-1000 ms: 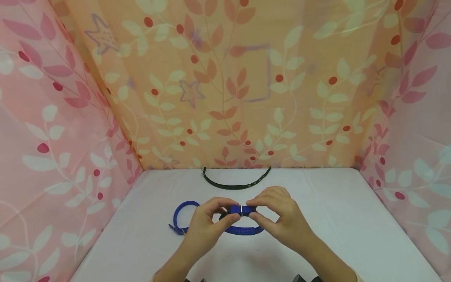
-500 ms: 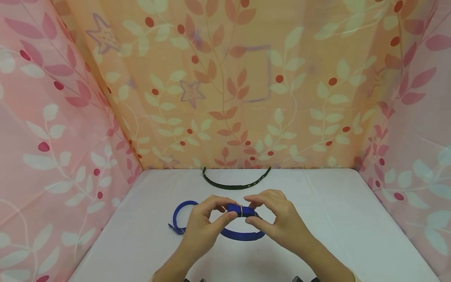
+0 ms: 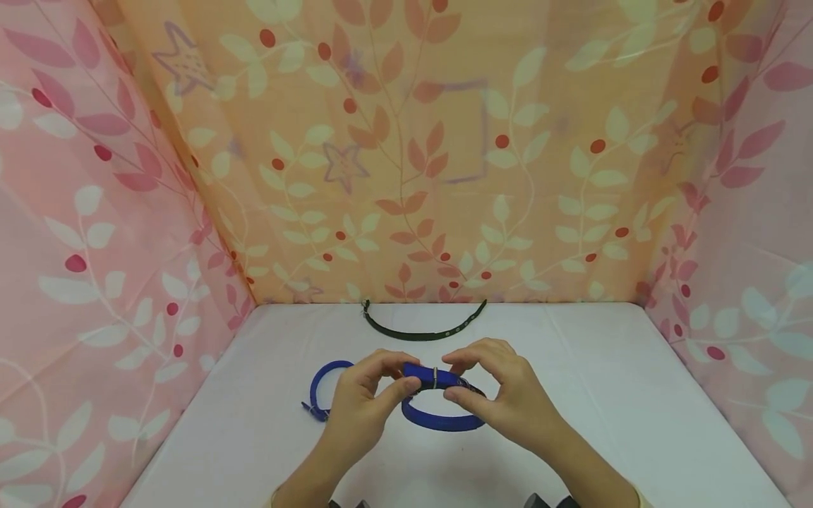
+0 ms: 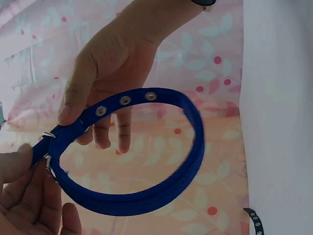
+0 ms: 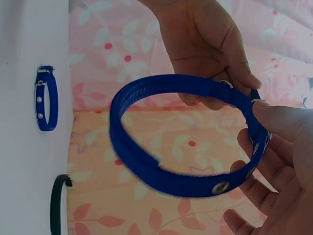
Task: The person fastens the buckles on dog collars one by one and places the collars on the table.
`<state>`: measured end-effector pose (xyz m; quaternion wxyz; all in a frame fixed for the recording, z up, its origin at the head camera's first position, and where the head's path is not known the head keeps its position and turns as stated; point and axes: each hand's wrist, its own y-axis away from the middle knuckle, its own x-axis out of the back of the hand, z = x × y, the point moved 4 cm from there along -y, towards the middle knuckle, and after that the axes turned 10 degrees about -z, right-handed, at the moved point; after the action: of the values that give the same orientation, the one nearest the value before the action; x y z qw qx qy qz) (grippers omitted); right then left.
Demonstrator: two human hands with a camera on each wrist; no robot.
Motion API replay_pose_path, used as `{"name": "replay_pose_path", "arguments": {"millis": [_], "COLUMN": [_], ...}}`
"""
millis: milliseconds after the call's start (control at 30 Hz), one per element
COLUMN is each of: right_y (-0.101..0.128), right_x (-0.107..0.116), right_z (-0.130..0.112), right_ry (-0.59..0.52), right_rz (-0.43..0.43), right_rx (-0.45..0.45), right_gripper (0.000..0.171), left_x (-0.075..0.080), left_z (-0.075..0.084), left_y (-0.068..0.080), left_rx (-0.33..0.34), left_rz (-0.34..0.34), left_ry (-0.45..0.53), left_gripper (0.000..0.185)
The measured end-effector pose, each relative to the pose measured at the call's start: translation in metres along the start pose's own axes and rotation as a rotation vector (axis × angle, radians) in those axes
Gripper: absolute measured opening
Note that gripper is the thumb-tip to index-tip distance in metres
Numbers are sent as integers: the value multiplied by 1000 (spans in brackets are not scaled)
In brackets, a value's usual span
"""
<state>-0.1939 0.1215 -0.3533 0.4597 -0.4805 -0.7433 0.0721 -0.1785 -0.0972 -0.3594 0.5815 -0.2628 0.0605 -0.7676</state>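
Note:
Both hands hold a blue collar (image 3: 441, 422) closed into a loop, a little above the white table (image 3: 591, 395). My left hand (image 3: 403, 377) pinches the strap just left of the metal buckle (image 3: 435, 377). My right hand (image 3: 451, 381) pinches it just right of the buckle. In the left wrist view the collar (image 4: 188, 169) shows metal eyelets, with the right hand's thumb (image 4: 73, 105) on the strap. In the right wrist view the loop (image 5: 142, 164) hangs between the left hand (image 5: 205, 44) above and the right hand (image 5: 281, 156) below.
A second blue collar (image 3: 325, 386) lies buckled on the table left of my hands. A dark collar (image 3: 422, 330) lies open in an arc near the back wall. Leaf-patterned fabric walls (image 3: 95, 282) close in the left, back and right sides.
The hands have shifted slightly. The collar's loop has swung a little to the right, and the strap between the fingers now tilts down to the right.

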Motion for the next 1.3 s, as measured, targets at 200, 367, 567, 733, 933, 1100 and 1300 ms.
{"name": "replay_pose_path", "arguments": {"millis": [200,367,567,733,933,1100,1300], "right_y": [0,1,1,0,1,2,1], "right_x": [2,2,0,-1,-3,-4,-4], "right_z": [2,4,7,7,7,3,1], "right_ry": [12,16,1,-64,-79,-35,-68], "right_rz": [14,31,34,67,92,44,26], "right_rx": [-31,-34,-38,-49,-35,12,109], "right_gripper": [40,40,38,37,38,42,36], "left_x": [14,24,19,7,-8,-11,-12], "left_z": [3,7,2,-6,-15,-15,-13], "left_y": [0,1,-2,-5,-7,-7,-4], "left_rx": [-19,-7,49,166,186,66,3], "left_rz": [102,182,100,-38,-179,-131,-109], "left_ry": [78,139,202,133,12,37,97], "left_gripper": [21,21,24,32,30,18,16]}}
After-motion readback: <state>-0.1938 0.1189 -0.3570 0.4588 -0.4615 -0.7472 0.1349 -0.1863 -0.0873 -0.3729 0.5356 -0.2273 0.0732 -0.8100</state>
